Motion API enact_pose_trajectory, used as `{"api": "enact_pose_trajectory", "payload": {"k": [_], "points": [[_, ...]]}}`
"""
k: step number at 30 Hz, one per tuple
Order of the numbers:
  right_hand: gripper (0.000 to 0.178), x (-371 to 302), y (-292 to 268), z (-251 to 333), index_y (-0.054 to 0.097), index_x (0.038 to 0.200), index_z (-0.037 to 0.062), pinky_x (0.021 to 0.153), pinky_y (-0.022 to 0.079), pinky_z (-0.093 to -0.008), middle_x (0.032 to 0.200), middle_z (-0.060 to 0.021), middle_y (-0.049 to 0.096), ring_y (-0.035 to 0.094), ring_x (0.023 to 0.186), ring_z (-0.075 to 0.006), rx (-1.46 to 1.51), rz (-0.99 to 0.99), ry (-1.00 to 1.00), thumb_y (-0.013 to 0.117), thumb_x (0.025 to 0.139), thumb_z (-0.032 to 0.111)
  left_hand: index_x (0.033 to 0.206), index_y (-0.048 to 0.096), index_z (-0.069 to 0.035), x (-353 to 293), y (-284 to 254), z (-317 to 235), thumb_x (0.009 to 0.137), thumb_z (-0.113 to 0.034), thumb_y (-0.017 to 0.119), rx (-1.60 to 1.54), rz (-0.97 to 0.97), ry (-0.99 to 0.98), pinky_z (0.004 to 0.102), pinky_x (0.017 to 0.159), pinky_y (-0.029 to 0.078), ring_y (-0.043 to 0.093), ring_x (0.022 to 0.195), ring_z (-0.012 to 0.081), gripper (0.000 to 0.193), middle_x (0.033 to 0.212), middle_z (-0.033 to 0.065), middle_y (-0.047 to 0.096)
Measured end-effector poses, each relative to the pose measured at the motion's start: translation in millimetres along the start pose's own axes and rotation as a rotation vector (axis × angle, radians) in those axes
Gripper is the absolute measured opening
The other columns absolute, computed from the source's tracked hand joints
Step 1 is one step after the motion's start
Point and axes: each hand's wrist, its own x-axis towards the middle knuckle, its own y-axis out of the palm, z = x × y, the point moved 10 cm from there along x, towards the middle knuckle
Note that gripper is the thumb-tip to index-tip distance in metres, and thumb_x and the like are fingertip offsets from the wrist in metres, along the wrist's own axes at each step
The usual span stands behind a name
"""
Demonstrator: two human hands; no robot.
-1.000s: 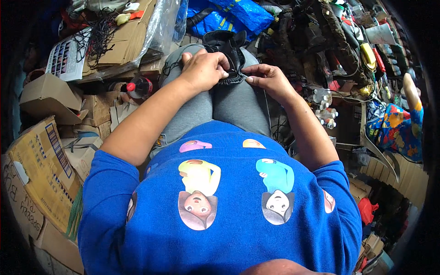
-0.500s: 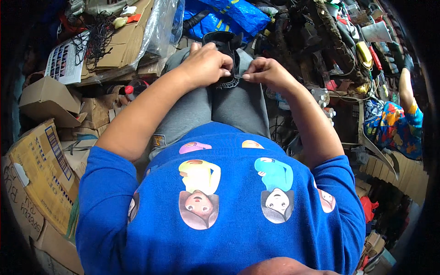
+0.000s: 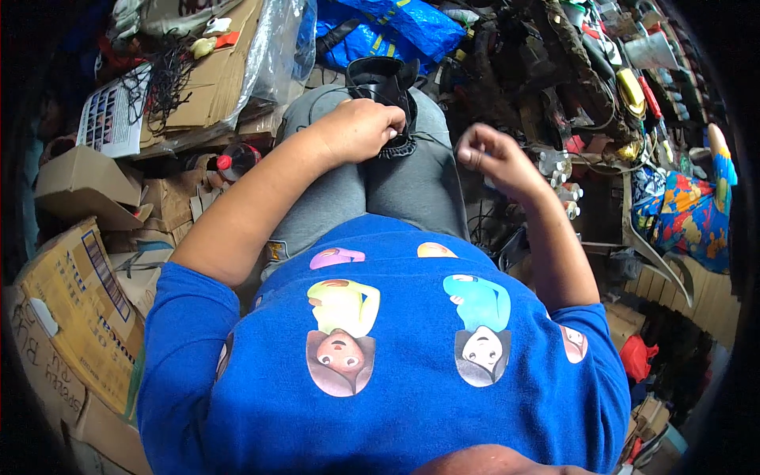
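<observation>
A black piece of footwear, seemingly a shoe upper [image 3: 385, 79], rests on my grey-trousered thighs, with light stitches along its near edge. My left hand [image 3: 356, 131] is closed on it, thumb and fingers gripping the side by that edge. To the right, apart from the upper, my right hand [image 3: 500, 161] is raised with its fingertips pinched together. Whatever is between those fingertips, perhaps a thread or needle, is too fine to make out.
Flattened cardboard [image 3: 214, 87] with tangled black cords [image 3: 168, 91] lies at the far left, a blue tarp [image 3: 396, 32] ahead. Cardboard boxes [image 3: 87, 186] and a red-capped bottle [image 3: 235, 161] stand left. Clutter and a co-worker's colourful sleeve [image 3: 693, 214] are at right.
My right hand has pulled away from the upper, out to the right and slightly nearer. My left hand keeps its grip. The co-worker's arm at the right has shifted.
</observation>
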Motion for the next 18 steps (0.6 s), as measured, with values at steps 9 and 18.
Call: {"api": "enact_pose_trajectory", "payload": {"k": [9,18], "points": [[0.014,28,-33,52,0.062,0.090,0.0091,0.079,0.044,-0.0439,0.089,-0.0088,0.061,0.058,0.090,-0.0303,-0.807,-0.327,-0.343,0.061,0.083,0.021,0.093,0.058,-0.009,-7,6,-10,0.083,-0.014,0.057,0.146,-0.040,0.124,0.0455,0.074,0.045,0.059,0.085,0.0334,0.012,0.082,0.0128,0.062],[0.020,16,30,81,0.062,0.088,0.0159,0.081,0.039,-0.0382,0.088,-0.0034,0.058,0.056,0.093,-0.0220,-1.172,-0.019,-0.537,0.070,0.071,0.022,0.093,0.058,-0.008,-10,2,-9,0.083,-0.014,0.057,0.129,-0.061,0.143,0.0450,0.075,0.045,0.059,0.085,0.0336,0.012,0.084,0.0136,0.062]]}}
